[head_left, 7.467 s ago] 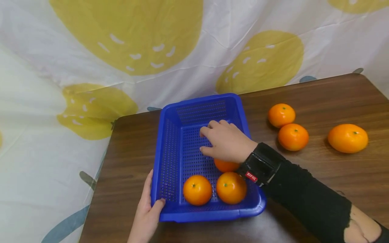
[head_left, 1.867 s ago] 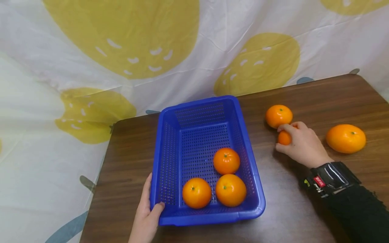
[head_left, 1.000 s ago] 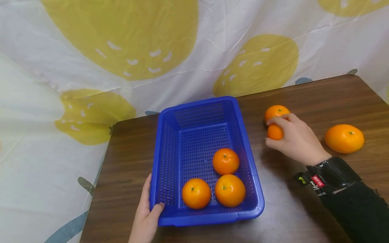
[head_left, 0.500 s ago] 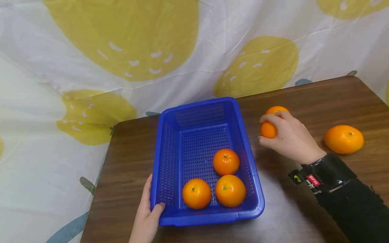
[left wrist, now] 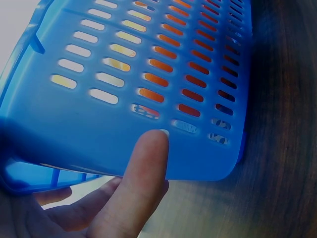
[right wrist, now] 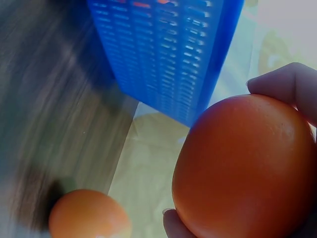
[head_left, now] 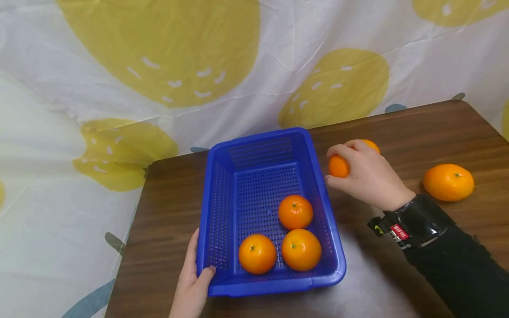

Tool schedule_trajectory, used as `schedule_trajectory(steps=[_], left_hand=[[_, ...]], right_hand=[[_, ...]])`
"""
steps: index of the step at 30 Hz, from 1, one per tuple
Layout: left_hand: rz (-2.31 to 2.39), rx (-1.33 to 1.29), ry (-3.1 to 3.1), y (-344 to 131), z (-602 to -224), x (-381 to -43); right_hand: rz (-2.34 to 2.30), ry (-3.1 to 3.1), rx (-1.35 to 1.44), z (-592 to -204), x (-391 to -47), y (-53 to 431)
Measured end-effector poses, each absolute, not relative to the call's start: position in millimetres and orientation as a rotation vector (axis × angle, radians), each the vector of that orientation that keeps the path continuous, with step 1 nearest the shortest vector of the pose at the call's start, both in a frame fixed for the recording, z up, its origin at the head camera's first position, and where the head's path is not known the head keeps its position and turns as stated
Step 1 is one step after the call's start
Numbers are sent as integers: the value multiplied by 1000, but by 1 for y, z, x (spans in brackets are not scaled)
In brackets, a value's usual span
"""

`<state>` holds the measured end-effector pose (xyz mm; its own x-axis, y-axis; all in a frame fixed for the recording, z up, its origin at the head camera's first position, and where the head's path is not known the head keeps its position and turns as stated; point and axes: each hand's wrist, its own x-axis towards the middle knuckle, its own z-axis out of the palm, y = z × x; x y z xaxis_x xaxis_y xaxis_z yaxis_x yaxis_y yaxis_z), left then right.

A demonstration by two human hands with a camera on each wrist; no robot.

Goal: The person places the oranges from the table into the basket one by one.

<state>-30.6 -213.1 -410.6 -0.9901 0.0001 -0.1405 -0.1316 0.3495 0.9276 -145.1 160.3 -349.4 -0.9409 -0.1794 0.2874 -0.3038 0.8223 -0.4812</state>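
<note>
My right hand [head_left: 367, 179] grips an orange [head_left: 339, 166] between thumb and fingers, just right of the blue plastic basket [head_left: 274, 289]. The right wrist view shows this orange [right wrist: 242, 168] large and off the table, beside the perforated basket wall [right wrist: 163, 59]. My left hand [head_left: 191, 278] holds the basket's near left corner, its thumb over the rim and its fingers along the outside. In the left wrist view the thumb [left wrist: 143, 173] lies against the basket side. Inside the basket, three oranges sit at the near end: one left [head_left: 257, 254], one right [head_left: 301, 250], one behind [head_left: 295, 212].
Behind my right hand a partly hidden orange [head_left: 372, 145] rests on the brown wooden table [head_left: 171, 198]. A wider orange [head_left: 448, 182] lies farther right. A white cloth with yellow fruit prints [head_left: 222, 119] hangs along the table's far edge.
My right hand left the basket, took an orange from the table's right side, and has lifted it leftward towards the basket's right rim. The left hand keeps its hold.
</note>
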Motion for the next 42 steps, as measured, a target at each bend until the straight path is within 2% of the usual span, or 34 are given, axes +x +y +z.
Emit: schedule_trajectory(steps=[42], left_hand=[[1706,-90,2530,-212,-410,-30]], right_hand=[[760,-2772,615,-327,-154,105]])
